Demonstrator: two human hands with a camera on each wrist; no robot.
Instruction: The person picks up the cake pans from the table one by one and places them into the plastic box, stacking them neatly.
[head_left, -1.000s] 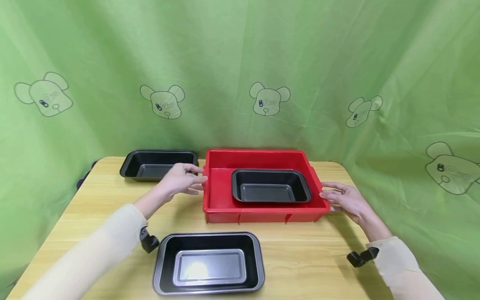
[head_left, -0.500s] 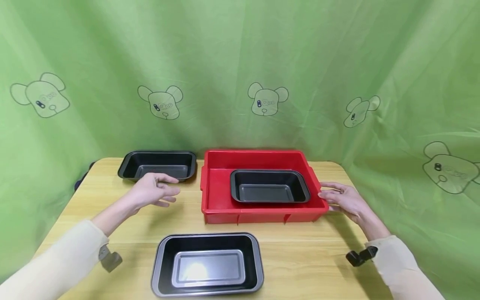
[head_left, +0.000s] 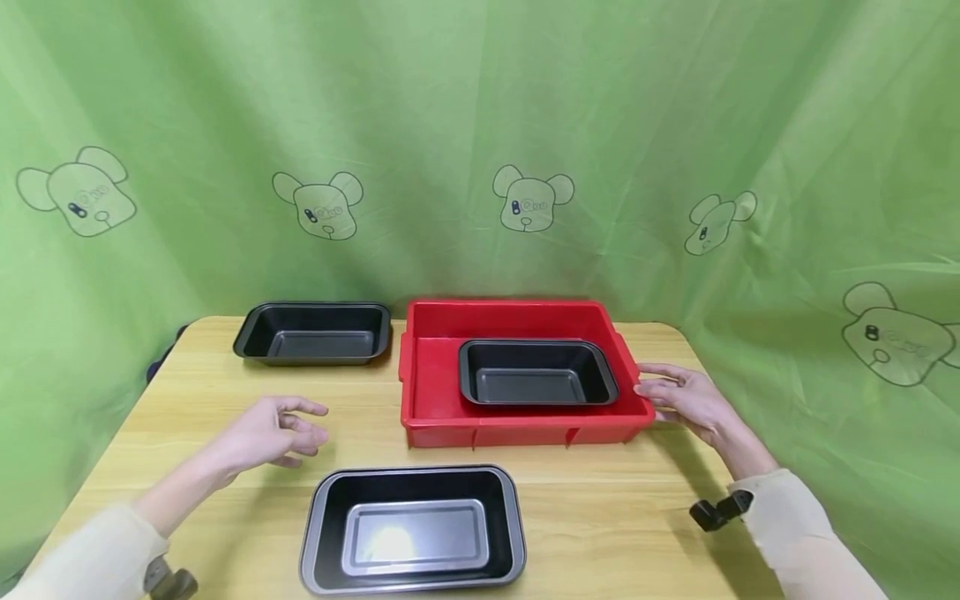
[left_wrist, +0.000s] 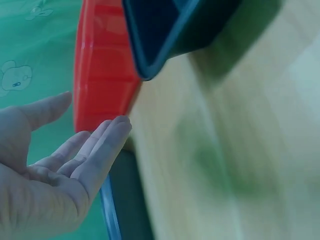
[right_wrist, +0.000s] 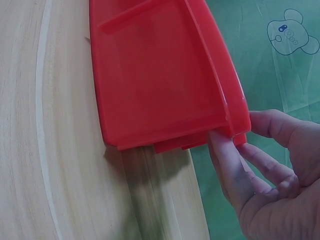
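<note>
My left hand [head_left: 266,433] hovers above the table, left of the near loaf pan [head_left: 412,575], its fingers loosely bent and holding nothing. In the left wrist view, thumb and fingers of the left hand [left_wrist: 55,165] are spread apart. At the right end of the red plastic bin [head_left: 513,433], my right hand [head_left: 693,404] grips the rim. The right wrist view has the thumb of the right hand [right_wrist: 275,175] on top of the bin's lip [right_wrist: 220,80] and fingers beneath it. A dark loaf pan [head_left: 536,371] lies inside the bin.
Another dark loaf pan [head_left: 315,337] stands at the back left of the wooden table [head_left: 585,517], beside the bin. A green curtain [head_left: 435,125] with mouse-head drawings hangs behind and around the table.
My left hand has come away from the bin's left end and moved left and toward me. The right hand stays at the bin's right rim. Pans and bin look unmoved.
</note>
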